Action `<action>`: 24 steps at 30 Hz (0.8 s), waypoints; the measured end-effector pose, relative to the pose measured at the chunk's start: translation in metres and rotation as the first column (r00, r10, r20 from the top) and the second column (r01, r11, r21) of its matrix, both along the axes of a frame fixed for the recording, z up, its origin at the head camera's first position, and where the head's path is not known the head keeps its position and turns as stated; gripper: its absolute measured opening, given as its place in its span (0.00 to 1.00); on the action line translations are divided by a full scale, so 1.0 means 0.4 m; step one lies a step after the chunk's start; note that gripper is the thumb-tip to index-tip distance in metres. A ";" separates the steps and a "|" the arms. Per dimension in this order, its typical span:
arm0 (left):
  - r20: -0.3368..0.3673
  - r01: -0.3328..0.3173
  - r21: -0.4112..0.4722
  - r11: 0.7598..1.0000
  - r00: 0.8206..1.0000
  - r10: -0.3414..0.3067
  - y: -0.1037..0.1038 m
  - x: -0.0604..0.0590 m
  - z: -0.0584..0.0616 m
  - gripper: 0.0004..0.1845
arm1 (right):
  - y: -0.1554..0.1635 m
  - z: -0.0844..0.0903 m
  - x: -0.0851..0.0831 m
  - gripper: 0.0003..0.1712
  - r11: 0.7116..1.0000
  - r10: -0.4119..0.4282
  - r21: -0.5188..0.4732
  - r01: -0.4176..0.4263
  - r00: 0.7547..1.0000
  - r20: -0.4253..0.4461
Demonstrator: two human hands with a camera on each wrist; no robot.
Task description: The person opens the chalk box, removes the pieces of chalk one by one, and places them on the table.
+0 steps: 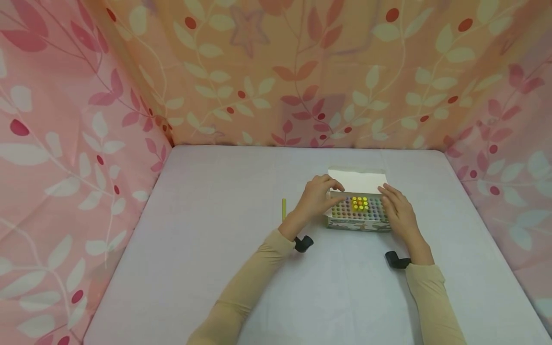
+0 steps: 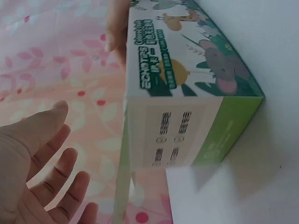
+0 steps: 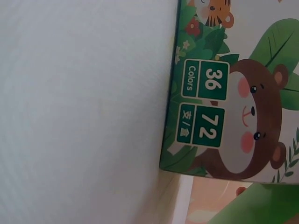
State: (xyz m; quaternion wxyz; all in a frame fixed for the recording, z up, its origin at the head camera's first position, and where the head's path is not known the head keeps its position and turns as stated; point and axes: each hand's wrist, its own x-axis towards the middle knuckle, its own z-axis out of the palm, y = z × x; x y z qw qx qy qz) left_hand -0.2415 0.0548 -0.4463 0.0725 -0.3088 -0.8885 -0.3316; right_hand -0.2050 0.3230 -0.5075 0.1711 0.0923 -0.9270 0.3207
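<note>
A cardboard box (image 1: 359, 223) of coloured pens stands open on the table, its white lid (image 1: 356, 180) folded back. Several yellow pen ends (image 1: 360, 203) stand out among duller ones. My left hand (image 1: 320, 195) is at the box's left end, fingers reaching over its top edge. In the left wrist view that hand (image 2: 44, 161) shows straight fingers, spread a little apart from the box (image 2: 187, 93). My right hand (image 1: 397, 209) lies along the box's right end with fingers extended. The right wrist view shows only the printed box side (image 3: 224, 93) with a bear and "36 Colors".
A single yellow pen (image 1: 283, 209) lies on the pale table (image 1: 215, 230) just left of my left hand. Pink and orange leaf-patterned cloth walls (image 1: 276, 72) enclose the table on three sides.
</note>
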 end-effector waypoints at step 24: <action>-0.022 0.009 -0.342 0.940 1.000 -0.018 0.174 -0.027 -0.018 0.11 | 0.002 0.000 -0.001 0.21 1.000 0.011 -0.022 -0.011 1.000 -0.012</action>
